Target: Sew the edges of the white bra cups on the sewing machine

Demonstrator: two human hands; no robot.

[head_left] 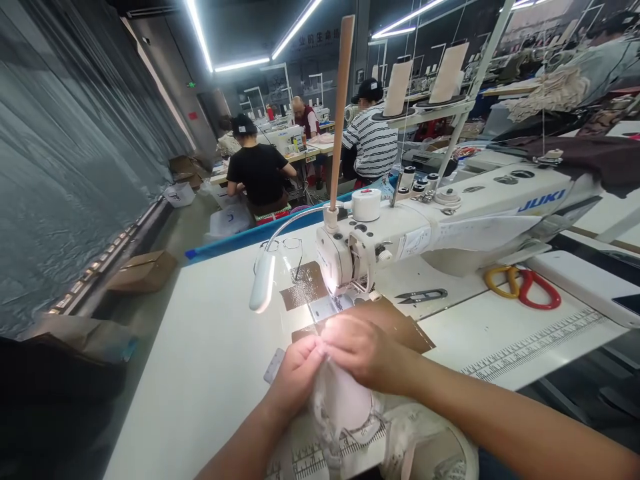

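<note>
My left hand (299, 368) and my right hand (356, 347) meet just in front of the sewing machine (345, 257), fingers pinched together on a pale fabric piece (345, 397). The cloth hangs down from my fingertips over the table's front edge, with lace-like or gathered trim along its lower part. More of the pale material (425, 437) bunches up below, near my lap. The machine's needle area lies right behind my right hand, lit by a small lamp (263, 283). My fingers hide the edge of the cloth that they hold.
Thread snips (423, 295) and scissors with yellow and red handles (537, 288) lie right of the machine head. Eyeglasses (290, 245) rest behind the lamp. A wooden rod (343, 113) rises from the machine. Thread cones (399, 90) stand behind. Other people sit at machines farther back.
</note>
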